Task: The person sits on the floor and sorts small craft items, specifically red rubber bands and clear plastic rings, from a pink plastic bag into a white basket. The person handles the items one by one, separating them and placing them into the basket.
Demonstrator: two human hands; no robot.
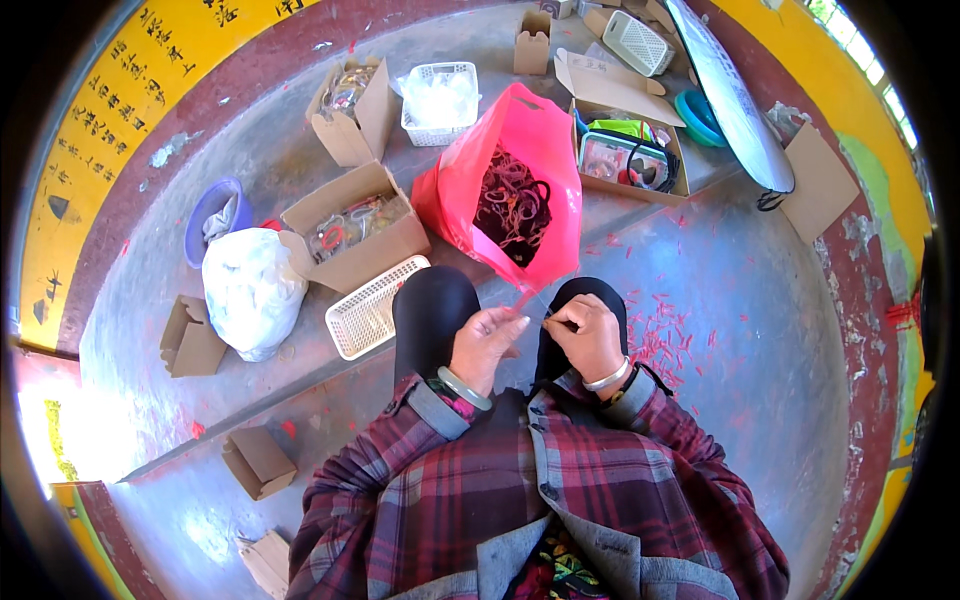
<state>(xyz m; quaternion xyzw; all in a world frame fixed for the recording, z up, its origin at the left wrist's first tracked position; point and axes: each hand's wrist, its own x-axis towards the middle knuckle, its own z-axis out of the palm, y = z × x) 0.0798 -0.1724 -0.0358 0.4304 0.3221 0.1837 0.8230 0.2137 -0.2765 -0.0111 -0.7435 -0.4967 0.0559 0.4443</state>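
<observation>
My left hand (485, 345) and my right hand (585, 335) are close together above my knees, fingertips pinched. Between them runs a thin pale strand (538, 300), too fine to make out fully. Both hands seem to hold it, the right between thumb and forefinger. Just beyond them stands a bright pink plastic bag (455, 180), its mouth wide. Inside it lies a tangled heap of dark and pink cord loops (512, 205). A pinkish strip shows by my left fingertips; whether it belongs to the bag I cannot tell.
A white basket (375, 308) lies by my left knee. Beyond it are a cardboard box (355, 225) of small packets, a stuffed white bag (255, 295) and a purple basin (218, 220). Red scraps (665, 335) litter the floor at right. A box (635, 180) holds a clear container.
</observation>
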